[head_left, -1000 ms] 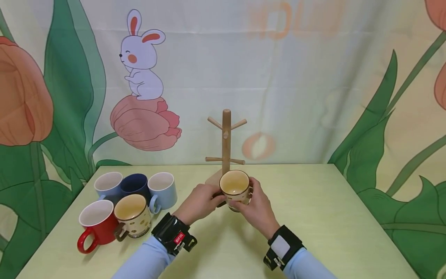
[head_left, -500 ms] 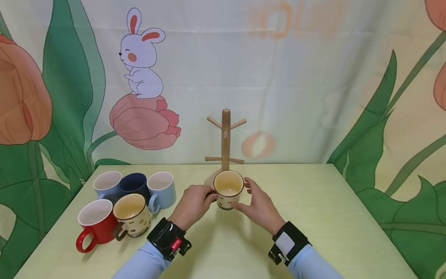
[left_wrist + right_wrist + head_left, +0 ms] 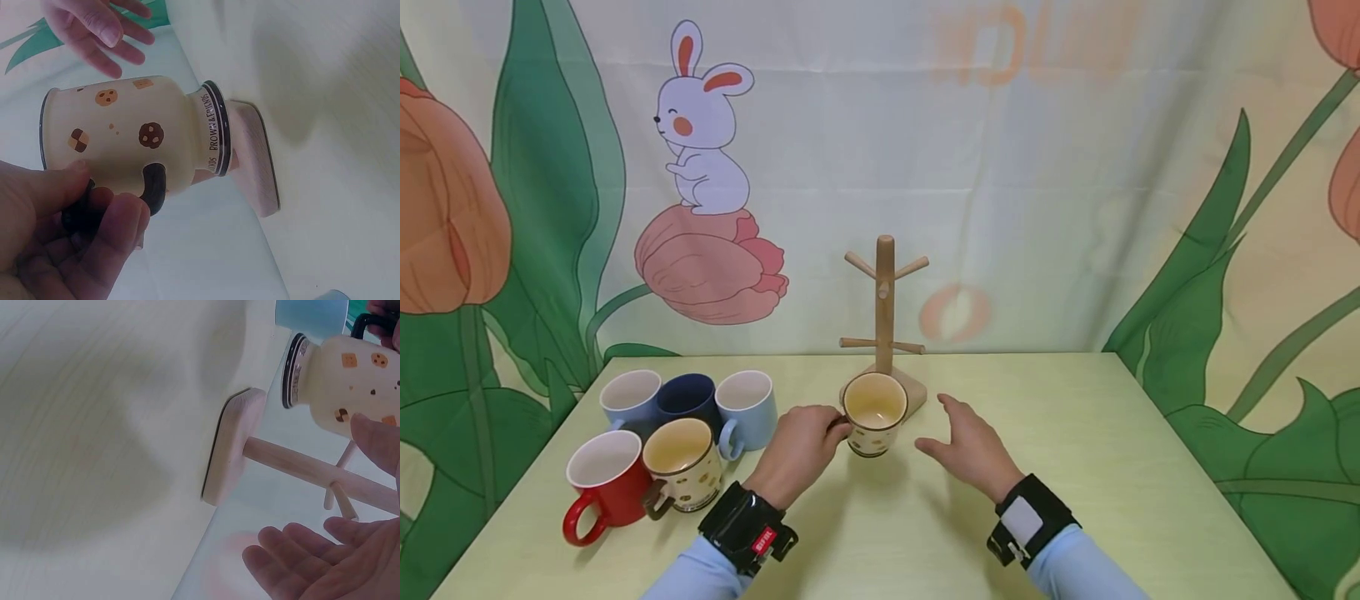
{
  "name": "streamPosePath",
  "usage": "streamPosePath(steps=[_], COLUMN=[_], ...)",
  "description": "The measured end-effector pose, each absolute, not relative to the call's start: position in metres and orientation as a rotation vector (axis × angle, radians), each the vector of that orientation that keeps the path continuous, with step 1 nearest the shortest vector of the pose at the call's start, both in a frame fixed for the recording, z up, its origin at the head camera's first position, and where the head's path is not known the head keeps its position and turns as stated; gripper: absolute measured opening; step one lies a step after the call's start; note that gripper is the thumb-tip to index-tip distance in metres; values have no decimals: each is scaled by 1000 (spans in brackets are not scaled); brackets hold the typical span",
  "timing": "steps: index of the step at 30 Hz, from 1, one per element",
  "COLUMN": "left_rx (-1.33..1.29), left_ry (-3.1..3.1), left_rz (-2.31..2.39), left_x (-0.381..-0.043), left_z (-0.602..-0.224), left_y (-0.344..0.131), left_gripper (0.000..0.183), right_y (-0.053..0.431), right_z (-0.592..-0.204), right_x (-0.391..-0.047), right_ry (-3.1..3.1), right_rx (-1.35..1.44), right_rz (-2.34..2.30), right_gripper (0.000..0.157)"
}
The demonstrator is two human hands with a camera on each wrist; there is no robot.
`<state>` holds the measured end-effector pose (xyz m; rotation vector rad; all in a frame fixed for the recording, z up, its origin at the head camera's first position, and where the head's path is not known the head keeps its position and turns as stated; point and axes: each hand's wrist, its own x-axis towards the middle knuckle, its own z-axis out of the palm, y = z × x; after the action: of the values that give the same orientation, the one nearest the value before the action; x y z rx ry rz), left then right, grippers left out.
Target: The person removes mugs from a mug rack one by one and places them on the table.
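A cream mug with a cookie pattern (image 3: 874, 435) hangs upright above the table, in front of the wooden mug tree (image 3: 885, 312). My left hand (image 3: 800, 450) pinches its dark handle (image 3: 154, 189) between thumb and fingers. "BROWN & FRIENDS" runs round the mug's foot in the left wrist view. My right hand (image 3: 976, 450) is held to the right of the mug, apart from it, with thumb and fingers spread and nothing in them. In the right wrist view its fingers (image 3: 300, 550) extend near the pegs of the mug tree, which are bare.
Several mugs stand on the left of the table: a red mug (image 3: 607, 479), a second cookie-pattern mug (image 3: 688, 475), a dark blue mug (image 3: 688, 400), and two light blue mugs, one nearer the middle (image 3: 756, 417). A printed curtain (image 3: 1022, 183) hangs behind the table's back edge.
My right hand has let go of the mug and drawn away to the right. My left hand has moved left with the mug by its handle, uncovering more of the mug tree's base.
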<state>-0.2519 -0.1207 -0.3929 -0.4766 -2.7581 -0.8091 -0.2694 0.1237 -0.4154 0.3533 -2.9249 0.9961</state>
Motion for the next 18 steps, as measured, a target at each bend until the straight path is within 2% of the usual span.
streamPosePath(steps=[12,18], left_rx=[-292,-112], left_ry=[-2788,-2819], left_rz=[-849,-863], left_x=[-238,-229], left_z=[-402,-404], left_y=[-139,-155], left_gripper=[17,18], right_y=[128,131], right_z=[-416,-417], right_x=[-271,-271], right_ry=[-2972,-2973], right_rx=[306,306], right_rz=[980,987], right_gripper=[76,75])
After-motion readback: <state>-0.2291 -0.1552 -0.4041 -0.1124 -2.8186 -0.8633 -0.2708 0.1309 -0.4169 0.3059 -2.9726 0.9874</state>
